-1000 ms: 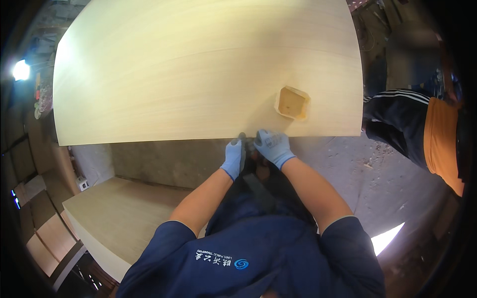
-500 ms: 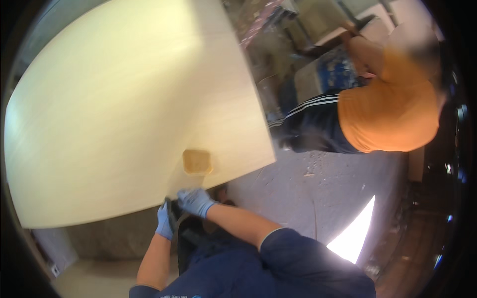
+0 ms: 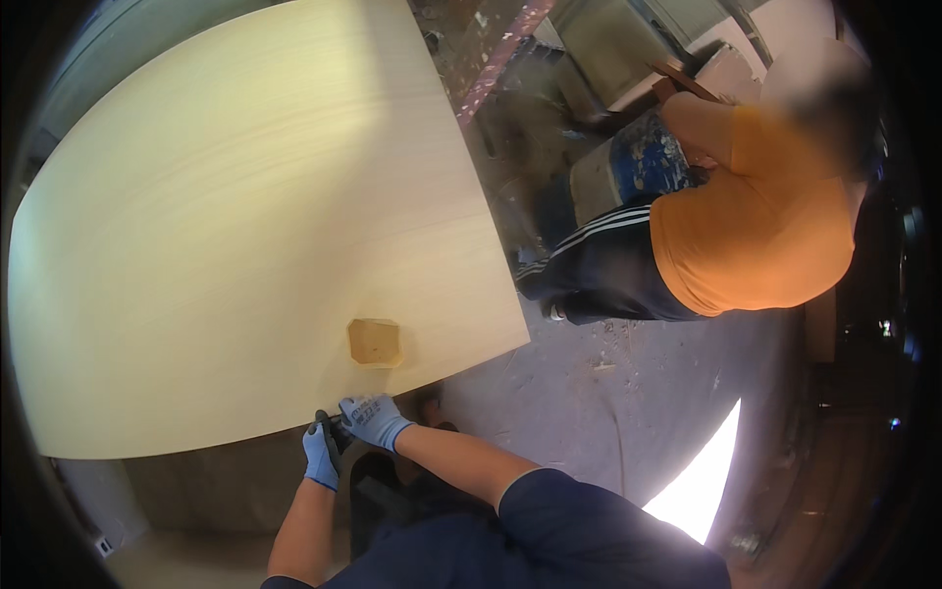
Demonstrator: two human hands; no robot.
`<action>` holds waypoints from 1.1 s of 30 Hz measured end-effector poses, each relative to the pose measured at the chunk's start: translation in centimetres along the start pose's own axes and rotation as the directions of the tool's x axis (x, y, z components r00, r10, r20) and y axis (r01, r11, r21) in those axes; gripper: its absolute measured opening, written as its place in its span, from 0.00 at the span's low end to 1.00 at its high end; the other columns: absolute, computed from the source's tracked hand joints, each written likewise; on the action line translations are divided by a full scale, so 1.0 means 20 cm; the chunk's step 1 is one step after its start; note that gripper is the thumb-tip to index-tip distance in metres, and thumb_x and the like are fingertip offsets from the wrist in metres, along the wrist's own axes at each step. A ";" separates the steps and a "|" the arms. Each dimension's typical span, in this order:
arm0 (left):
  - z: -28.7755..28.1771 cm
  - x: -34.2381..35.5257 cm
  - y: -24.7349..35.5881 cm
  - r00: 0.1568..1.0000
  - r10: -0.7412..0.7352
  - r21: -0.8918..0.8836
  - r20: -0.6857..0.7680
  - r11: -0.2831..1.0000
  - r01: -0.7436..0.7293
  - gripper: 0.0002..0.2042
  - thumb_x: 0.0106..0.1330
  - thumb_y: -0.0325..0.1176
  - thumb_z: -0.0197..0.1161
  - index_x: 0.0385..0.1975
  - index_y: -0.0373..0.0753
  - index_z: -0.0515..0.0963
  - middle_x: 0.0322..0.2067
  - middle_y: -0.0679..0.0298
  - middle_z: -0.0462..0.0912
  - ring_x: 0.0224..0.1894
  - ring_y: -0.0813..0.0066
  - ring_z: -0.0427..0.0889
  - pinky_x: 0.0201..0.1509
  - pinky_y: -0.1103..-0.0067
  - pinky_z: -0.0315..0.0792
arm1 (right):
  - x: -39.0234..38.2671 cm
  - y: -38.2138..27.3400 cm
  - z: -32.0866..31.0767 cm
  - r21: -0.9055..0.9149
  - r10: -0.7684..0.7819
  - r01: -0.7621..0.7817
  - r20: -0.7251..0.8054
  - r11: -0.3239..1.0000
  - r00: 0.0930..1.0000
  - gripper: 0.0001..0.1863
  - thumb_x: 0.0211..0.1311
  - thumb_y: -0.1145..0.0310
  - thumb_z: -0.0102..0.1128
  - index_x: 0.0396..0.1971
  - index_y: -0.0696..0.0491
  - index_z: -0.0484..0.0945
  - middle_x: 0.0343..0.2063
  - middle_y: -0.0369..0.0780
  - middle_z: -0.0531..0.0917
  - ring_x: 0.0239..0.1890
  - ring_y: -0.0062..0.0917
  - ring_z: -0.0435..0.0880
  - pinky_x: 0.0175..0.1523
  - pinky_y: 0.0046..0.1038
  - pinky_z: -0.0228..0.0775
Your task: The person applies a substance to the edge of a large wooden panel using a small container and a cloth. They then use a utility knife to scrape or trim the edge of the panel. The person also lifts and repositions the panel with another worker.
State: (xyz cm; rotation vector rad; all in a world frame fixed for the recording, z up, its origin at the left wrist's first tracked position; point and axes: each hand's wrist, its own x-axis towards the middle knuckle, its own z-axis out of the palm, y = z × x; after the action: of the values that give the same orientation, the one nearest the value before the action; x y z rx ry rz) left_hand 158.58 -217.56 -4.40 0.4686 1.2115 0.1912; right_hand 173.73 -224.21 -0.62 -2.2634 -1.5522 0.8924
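Observation:
A large, pale wooden panel [image 3: 226, 226] spreads out before me. At its near edge my left hand [image 3: 322, 454], in a light blue glove with a dark palm, is closed with its fingers curled. My right hand [image 3: 373, 420], gloved alike, meets it just to the right, fingers bent and pressed together. What the two hands hold between them, if anything, is hidden by the fingers. Just beyond my right hand, a small tan piece with cut corners and a paler rim [image 3: 375, 343] shows on the panel; I cannot tell whether it is a shallow container.
A person in an orange shirt [image 3: 751, 236] bends over at the right, beside a blue-and-tan drum-like thing [image 3: 643, 162]. A paint-spotted reddish bar [image 3: 505, 61] slants past the panel's far right edge. Grey floor [image 3: 549, 393] lies to the right, with a bright patch of light.
The view has shifted a little, so the panel's right corner and the tan piece sit lower and further left. Both hands stay together at the panel's edge.

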 end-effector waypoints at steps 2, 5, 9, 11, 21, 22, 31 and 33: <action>0.00 -0.01 0.01 0.998 0.005 0.039 -0.059 0.999 -0.003 0.20 0.71 0.52 0.55 0.39 0.38 0.79 0.30 0.61 0.85 0.29 0.69 0.84 0.37 0.71 0.80 | 0.00 -0.01 -0.01 -0.048 0.020 -0.016 0.073 0.999 0.997 0.15 0.61 0.55 0.57 0.39 0.50 0.76 0.34 0.43 0.86 0.38 0.39 0.87 0.40 0.42 0.78; -0.01 -0.04 0.07 0.997 -0.072 0.058 -0.038 0.996 0.074 0.20 0.69 0.52 0.60 0.41 0.38 0.79 0.31 0.62 0.84 0.30 0.70 0.82 0.38 0.71 0.79 | 0.00 -0.03 -0.03 -0.053 0.065 -0.062 0.064 0.997 0.996 0.15 0.60 0.52 0.56 0.35 0.48 0.76 0.31 0.43 0.84 0.35 0.38 0.86 0.39 0.41 0.76; -0.01 -0.06 0.13 0.989 -0.146 0.028 -0.005 0.989 0.146 0.22 0.68 0.55 0.60 0.39 0.38 0.79 0.30 0.64 0.82 0.31 0.71 0.80 0.39 0.72 0.78 | -0.01 -0.03 -0.03 -0.042 0.055 -0.052 0.060 0.998 0.997 0.15 0.60 0.53 0.57 0.35 0.49 0.77 0.33 0.43 0.85 0.36 0.39 0.86 0.40 0.41 0.77; 0.01 -0.07 0.14 0.993 -0.120 0.072 -0.008 0.990 0.121 0.24 0.67 0.57 0.60 0.39 0.38 0.79 0.30 0.64 0.82 0.30 0.71 0.80 0.38 0.73 0.78 | -0.02 -0.03 -0.03 -0.012 0.047 -0.047 0.042 0.999 0.998 0.14 0.59 0.56 0.59 0.37 0.51 0.77 0.32 0.44 0.85 0.36 0.39 0.86 0.40 0.42 0.77; -0.03 0.00 0.13 0.992 -0.118 0.125 -0.043 0.985 0.123 0.24 0.72 0.57 0.51 0.42 0.38 0.77 0.35 0.64 0.81 0.37 0.71 0.78 0.43 0.76 0.73 | -0.16 0.02 -0.16 0.303 0.065 -0.073 0.036 0.950 0.997 0.16 0.62 0.53 0.55 0.40 0.51 0.77 0.38 0.44 0.84 0.43 0.40 0.84 0.47 0.40 0.74; -0.05 0.01 0.14 0.991 -0.123 0.132 -0.061 0.983 0.130 0.23 0.72 0.56 0.51 0.42 0.39 0.77 0.36 0.64 0.81 0.37 0.71 0.78 0.43 0.77 0.73 | -0.24 0.07 -0.18 0.347 0.104 -0.102 0.012 0.932 0.994 0.18 0.62 0.52 0.55 0.41 0.51 0.77 0.38 0.44 0.84 0.43 0.40 0.84 0.47 0.40 0.74; -0.10 0.08 0.14 0.969 -0.096 0.140 -0.228 0.982 0.130 0.22 0.64 0.61 0.60 0.32 0.45 0.74 0.28 0.68 0.76 0.32 0.69 0.72 0.32 0.76 0.66 | -1.17 0.64 -0.25 0.567 0.763 -0.595 -0.095 0.570 0.639 0.20 0.63 0.48 0.55 0.42 0.49 0.80 0.37 0.47 0.85 0.44 0.43 0.83 0.48 0.41 0.74; -0.09 0.06 0.16 0.980 -0.161 0.015 0.115 0.987 0.160 0.19 0.70 0.58 0.53 0.26 0.50 0.69 0.22 0.70 0.68 0.26 0.72 0.68 0.33 0.75 0.65 | -1.27 0.73 -0.27 0.608 0.809 -0.630 -0.036 0.483 0.586 0.22 0.63 0.47 0.55 0.44 0.50 0.80 0.39 0.47 0.85 0.45 0.44 0.83 0.50 0.40 0.74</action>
State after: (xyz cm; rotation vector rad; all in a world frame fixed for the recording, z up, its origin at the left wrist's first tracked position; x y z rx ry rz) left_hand 157.58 -213.86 -4.55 0.3796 1.1300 0.0218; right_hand 181.87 -252.45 4.46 -2.4099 -0.0389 0.9026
